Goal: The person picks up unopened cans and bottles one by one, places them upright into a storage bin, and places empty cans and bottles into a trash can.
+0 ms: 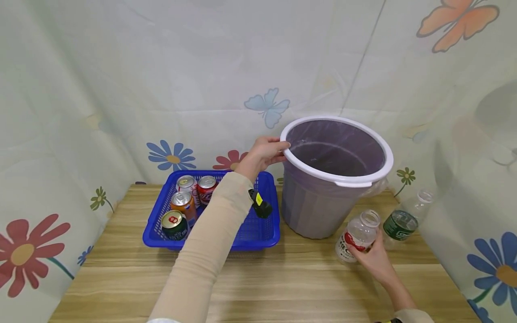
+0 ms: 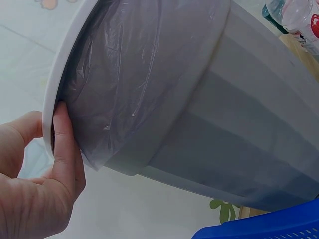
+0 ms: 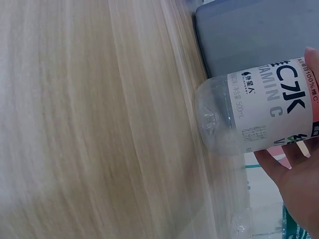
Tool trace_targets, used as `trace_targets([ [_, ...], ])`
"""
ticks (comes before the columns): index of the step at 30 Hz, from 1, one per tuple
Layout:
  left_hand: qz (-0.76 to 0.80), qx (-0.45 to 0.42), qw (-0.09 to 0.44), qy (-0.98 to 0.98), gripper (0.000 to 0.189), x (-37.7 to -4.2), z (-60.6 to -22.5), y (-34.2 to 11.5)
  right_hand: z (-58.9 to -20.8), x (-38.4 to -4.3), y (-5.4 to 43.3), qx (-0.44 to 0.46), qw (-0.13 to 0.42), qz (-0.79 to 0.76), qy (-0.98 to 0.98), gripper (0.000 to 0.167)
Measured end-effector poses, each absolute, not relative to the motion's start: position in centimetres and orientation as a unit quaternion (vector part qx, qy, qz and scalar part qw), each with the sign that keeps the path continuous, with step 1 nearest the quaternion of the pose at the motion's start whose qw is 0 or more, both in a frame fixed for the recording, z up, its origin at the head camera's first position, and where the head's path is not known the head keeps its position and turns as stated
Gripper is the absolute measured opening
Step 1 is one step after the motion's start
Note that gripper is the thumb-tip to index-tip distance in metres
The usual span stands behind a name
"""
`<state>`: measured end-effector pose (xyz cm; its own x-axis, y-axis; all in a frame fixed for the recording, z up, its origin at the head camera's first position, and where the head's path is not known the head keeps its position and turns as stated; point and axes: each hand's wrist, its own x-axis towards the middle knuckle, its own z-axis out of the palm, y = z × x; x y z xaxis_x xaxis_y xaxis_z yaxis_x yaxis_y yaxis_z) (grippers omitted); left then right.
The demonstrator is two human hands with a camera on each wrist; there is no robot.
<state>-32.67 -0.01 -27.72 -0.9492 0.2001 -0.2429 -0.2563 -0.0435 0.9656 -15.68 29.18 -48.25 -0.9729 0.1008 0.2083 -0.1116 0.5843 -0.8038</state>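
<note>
My left hand (image 1: 267,150) grips the white rim of a grey trash can (image 1: 311,206), thumb on top and fingers beneath; the left wrist view shows its fingers (image 2: 64,149) against the thin plastic liner (image 2: 124,74). Beside the can, my right hand (image 1: 376,260) holds a clear plastic bottle (image 1: 361,231) with a white and red label. In the right wrist view this bottle (image 3: 269,104) has its bottom close to the tabletop; whether it touches I cannot tell. A second clear bottle (image 1: 404,220) with a green label stands just right of that hand.
Left of the can, a blue plastic basket (image 1: 271,197) holds several drink cans, among them an orange can (image 1: 183,206) and a dark green can (image 1: 174,225). The wooden table (image 1: 282,287) meets a flower-printed curtain (image 1: 202,89) at the back and sides.
</note>
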Motion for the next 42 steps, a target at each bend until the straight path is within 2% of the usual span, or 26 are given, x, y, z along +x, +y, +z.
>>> trace_targets([
  [8, 0.727, -0.023, 0.156, 0.668, 0.038, -32.6, -27.7, 0.0, -48.2, -15.9, 29.2, -0.001, 0.109, 0.466, -0.878, 0.084],
  [22, 0.730, -0.020, 0.156, 0.666, 0.046, -32.5, -27.6, -0.1, -48.5, -16.1, 29.4, 0.000, 0.116, 0.465, -0.878, 0.083],
  [42, 0.729, -0.021, 0.153, 0.667, 0.040, -32.6, -27.8, -0.1, -46.8, -15.6, 31.2, 0.012, 0.103, 0.414, -0.904, 0.087],
])
